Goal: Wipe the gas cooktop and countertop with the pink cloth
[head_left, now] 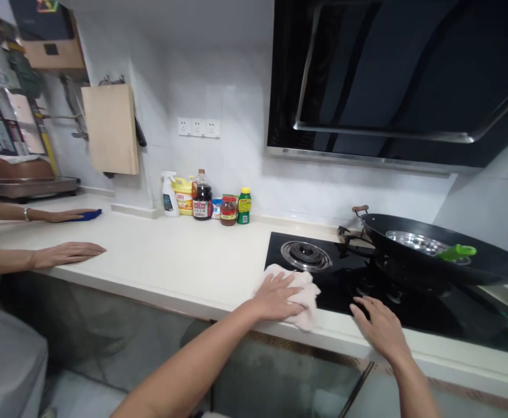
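Observation:
My left hand (277, 297) presses down on a pale pinkish-white cloth (306, 290), its fingers bent over the bunched fabric. The cloth lies across the front left corner of the black gas cooktop (336, 278) and the white countertop (184, 255). Just in front of it is a round burner (306, 255). At the front edge of the cooktop is my right hand (379, 325), fingers apart and holding nothing. Whether its fingertips touch the glass I cannot tell.
A large black wok (489, 258) with a green-handled strainer (456, 252) stands at right. Bottles (202, 200) and jars line the wall. A range hood (379, 81) hangs above. At left, another person's hand (60, 216) rests on a blue cloth (89, 215), the other on the counter.

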Motion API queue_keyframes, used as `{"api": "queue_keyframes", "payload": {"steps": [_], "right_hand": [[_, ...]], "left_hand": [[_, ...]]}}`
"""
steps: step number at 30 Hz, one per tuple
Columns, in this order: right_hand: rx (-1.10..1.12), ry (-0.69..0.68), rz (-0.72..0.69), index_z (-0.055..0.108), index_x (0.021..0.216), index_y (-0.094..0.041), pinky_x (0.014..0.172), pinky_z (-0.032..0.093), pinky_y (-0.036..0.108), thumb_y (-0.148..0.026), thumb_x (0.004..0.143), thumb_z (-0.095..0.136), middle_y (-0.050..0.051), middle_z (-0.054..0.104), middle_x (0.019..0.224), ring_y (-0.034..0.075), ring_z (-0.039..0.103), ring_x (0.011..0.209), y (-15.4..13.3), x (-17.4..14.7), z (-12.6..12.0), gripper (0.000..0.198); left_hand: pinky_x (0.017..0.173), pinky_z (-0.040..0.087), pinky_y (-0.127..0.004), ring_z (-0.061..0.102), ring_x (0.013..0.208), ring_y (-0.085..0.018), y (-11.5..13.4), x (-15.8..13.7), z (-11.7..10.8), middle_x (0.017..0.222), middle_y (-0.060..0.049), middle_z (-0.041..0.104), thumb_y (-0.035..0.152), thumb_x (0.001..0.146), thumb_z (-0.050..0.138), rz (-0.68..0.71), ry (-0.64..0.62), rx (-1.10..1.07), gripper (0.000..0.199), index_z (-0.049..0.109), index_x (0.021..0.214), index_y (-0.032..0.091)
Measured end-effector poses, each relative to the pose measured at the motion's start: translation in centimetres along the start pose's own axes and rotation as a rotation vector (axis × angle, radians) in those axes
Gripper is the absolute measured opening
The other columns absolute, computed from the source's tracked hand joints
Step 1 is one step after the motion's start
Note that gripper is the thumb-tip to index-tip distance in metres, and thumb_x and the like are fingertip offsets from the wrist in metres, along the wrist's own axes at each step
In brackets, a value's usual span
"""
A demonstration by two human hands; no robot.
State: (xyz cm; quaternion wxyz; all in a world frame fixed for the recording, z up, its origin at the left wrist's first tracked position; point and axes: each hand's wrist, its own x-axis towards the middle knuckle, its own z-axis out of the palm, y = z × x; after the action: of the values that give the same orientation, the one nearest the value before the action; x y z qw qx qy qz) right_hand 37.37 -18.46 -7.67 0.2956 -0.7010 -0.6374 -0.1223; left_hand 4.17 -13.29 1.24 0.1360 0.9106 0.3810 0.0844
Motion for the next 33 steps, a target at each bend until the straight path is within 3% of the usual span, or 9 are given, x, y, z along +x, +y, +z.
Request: {"api": "queue_keyframes", "payload": {"steps": [7,13,16,20,25,29,33], "right_hand": [[-0.022,0.01,-0.036,0.068,0.121,-0.028,0.102,0.046,0.056,-0.062,0.094,0.04,0.009,0.065,0.131,0.033,0.059,0.124,0.1,-0.3,0.3,0.052],[0.012,0.062,-0.06,0.071,0.116,-0.031,0.098,0.05,0.058,-0.066,0.09,0.043,0.008,0.069,0.125,0.035,0.064,0.117,1.2,0.0,1.4,0.052],[0.015,0.039,-0.057,0.071,0.116,-0.03,0.097,0.05,0.059,-0.069,0.088,0.044,0.009,0.07,0.124,0.035,0.064,0.117,1.5,0.1,1.7,0.055],[0.01,0.039,-0.056,0.069,0.119,-0.028,0.101,0.047,0.06,-0.068,0.09,0.042,0.009,0.067,0.128,0.035,0.061,0.121,1.4,-0.2,1.8,0.056],[-0.002,-0.011,-0.043,0.066,0.125,-0.027,0.104,0.043,0.061,-0.069,0.091,0.039,0.011,0.062,0.133,0.036,0.057,0.125,1.4,-0.4,1.2,0.061],[-0.008,-0.058,-0.002,0.065,0.126,-0.026,0.106,0.04,0.061,-0.071,0.091,0.036,0.011,0.06,0.136,0.036,0.054,0.128,1.2,-0.4,0.5,0.064],[-0.014,-0.103,0.03,0.063,0.129,-0.027,0.107,0.038,0.061,-0.07,0.092,0.034,0.01,0.058,0.14,0.036,0.052,0.13,1.3,-0.5,0.5,0.064]], "left_hand": [[0.119,0.021,-0.056,0.023,0.153,-0.034,-9.0,-6.7,-2.9,0.167,-0.005,0.027,0.068,0.094,0.038,-0.363,0.172,0.107,0.067,0.043,0.153,0.036],[0.115,0.028,-0.055,0.033,0.149,-0.033,-12.9,-13.3,-3.3,0.159,0.001,0.043,0.046,0.098,0.044,-0.436,0.29,0.321,0.039,0.066,0.131,0.044],[0.114,0.028,-0.057,0.036,0.147,-0.035,-13.7,-15.5,-2.4,0.155,0.001,0.049,0.045,0.096,0.046,-0.532,0.379,0.395,0.037,0.071,0.123,0.043],[0.116,0.027,-0.056,0.041,0.143,-0.035,-12.7,-16.1,-0.2,0.153,0.0,0.052,0.054,0.095,0.044,-0.639,0.553,0.405,0.045,0.068,0.13,0.04],[0.119,0.019,-0.055,0.038,0.144,-0.035,-9.3,-14.6,1.9,0.152,-0.003,0.053,0.052,0.095,0.044,-0.622,0.624,0.371,0.052,0.06,0.141,0.033],[0.119,0.015,-0.057,0.037,0.143,-0.038,-6.0,-12.6,4.1,0.152,-0.004,0.053,0.054,0.092,0.053,-0.495,0.632,0.281,0.055,0.059,0.142,0.032],[0.115,0.019,-0.06,0.043,0.137,-0.039,-2.4,-9.6,7.6,0.147,-0.006,0.057,0.061,0.086,0.06,-0.255,0.743,0.226,0.062,0.057,0.142,0.035]]}}
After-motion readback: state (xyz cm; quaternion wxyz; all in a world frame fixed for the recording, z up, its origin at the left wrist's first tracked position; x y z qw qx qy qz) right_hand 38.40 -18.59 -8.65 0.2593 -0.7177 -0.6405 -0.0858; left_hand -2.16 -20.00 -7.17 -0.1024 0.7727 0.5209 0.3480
